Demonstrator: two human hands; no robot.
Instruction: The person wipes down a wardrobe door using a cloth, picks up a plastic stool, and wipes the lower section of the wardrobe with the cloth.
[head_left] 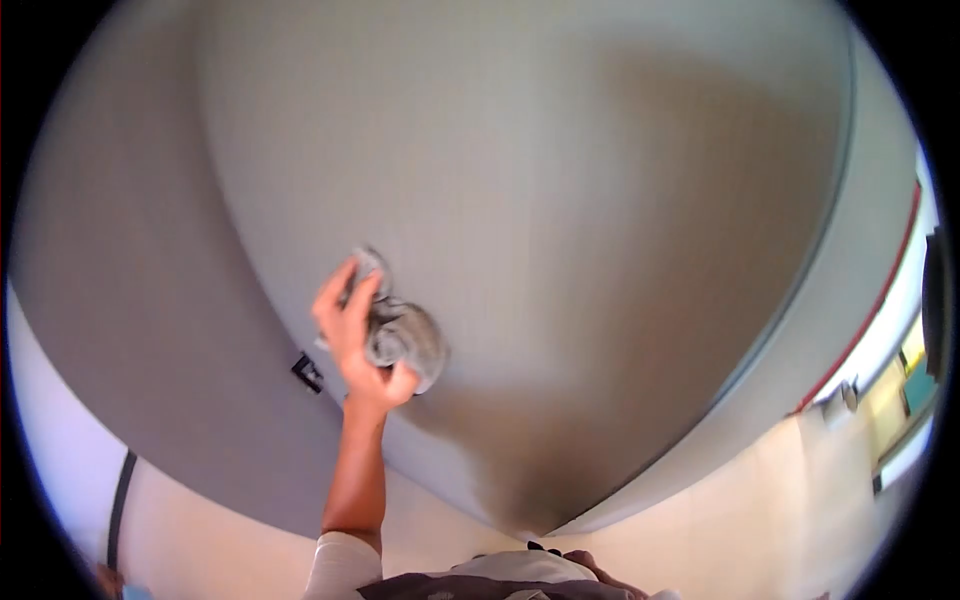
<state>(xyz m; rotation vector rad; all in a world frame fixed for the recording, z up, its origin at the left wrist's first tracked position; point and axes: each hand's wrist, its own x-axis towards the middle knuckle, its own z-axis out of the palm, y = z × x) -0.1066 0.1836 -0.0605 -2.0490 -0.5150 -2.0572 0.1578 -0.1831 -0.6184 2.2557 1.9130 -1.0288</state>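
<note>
Smooth grey panel (500,200) occupies most of the head view, bounded at right by a dark edge line (770,340); pale floor (740,490) is visible below. The left hand (358,335) extends from the lower left, thumb set apart from the fingers, gripping a crumpled grey cloth (418,340) between them. The cloth is located at the panel's left portion; contact with the panel cannot be confirmed. A small black fitting (307,372) is positioned left of the wrist.
</note>
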